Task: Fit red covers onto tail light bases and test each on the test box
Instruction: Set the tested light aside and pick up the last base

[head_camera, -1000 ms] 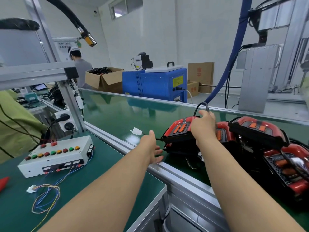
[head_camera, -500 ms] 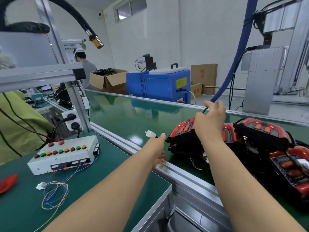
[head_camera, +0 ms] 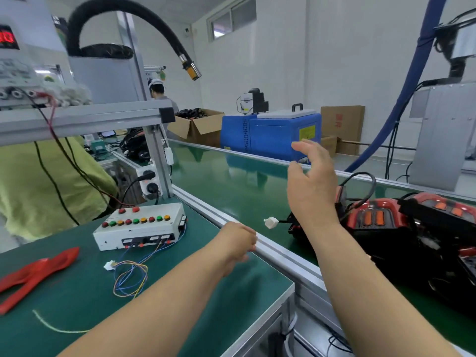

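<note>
I am holding my right hand (head_camera: 311, 181) up over the green belt (head_camera: 231, 181), fingers spread loosely and gripping nothing. My left hand (head_camera: 238, 243) is hanging by the metal rail with its fingers curled; it is too blurred to tell whether it is holding anything. The assembled tail lights (head_camera: 386, 217) are lying piled on the belt, a white plug (head_camera: 270, 223) sticking out beside them. The test box (head_camera: 140, 229) and red covers (head_camera: 38, 274) are sitting on the tabletop (head_camera: 231, 292). An open cardboard box (head_camera: 198, 126) is holding dark parts.
</note>
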Available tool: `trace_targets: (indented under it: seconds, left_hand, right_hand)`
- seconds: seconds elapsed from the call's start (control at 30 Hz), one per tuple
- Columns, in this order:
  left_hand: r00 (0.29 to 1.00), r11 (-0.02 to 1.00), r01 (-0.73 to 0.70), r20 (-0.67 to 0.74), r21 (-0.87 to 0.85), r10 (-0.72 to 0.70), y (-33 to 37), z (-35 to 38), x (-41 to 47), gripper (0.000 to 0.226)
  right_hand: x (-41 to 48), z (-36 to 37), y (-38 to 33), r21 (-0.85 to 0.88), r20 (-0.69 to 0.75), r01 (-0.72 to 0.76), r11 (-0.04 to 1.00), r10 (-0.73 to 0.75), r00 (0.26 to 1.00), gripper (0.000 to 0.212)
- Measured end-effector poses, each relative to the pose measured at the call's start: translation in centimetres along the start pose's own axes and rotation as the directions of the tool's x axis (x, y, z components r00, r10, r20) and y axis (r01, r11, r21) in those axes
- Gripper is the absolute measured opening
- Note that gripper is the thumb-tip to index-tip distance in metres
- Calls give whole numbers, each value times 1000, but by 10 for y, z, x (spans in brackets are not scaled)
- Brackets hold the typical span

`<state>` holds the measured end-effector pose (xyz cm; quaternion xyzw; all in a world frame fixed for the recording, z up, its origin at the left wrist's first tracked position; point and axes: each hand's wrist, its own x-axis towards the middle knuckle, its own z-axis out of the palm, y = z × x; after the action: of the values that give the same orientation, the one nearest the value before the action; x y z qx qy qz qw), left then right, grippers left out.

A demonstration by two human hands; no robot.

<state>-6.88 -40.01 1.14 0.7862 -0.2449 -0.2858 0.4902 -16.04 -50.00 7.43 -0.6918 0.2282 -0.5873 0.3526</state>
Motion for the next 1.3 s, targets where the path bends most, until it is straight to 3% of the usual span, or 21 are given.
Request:
trace_targets:
  seconds: [0.17, 0.37, 0.7, 0.93, 1.17, 1.3]
  left_hand:
    - [996, 986, -67, -62, -153, 58, -6, -38, -21, 12]
    - [955, 952, -150, -287, -268, 70, -26, -98, -51, 15]
    - [839, 942, -179, -545, -282, -4, -88, -193, -99, 16]
    - [750, 951, -135, -656, -280, -86, -130, -246, -119, 12]
    - [685, 954, -100, -715, -283, -140, -161, -283, -123, 10]
    - [652, 977, -52, -748, -207, -123, -174, -302, -120, 12]
  right_hand:
    - [-29, 39, -12, 136, 167, -76, 988, 52, 985, 35]
    - [-71, 89, -35, 217, 363, -99, 971, 14, 931, 36]
    - [-133, 155, -60, 255, 581, -190, 948, 7, 814, 26]
    - [-177, 202, -80, 242, 751, -269, 932, -4, 660, 36]
    - [-200, 242, -93, 202, 855, -204, 958, -71, 514, 31]
    - [-209, 263, -97, 184, 875, -152, 971, -91, 476, 29]
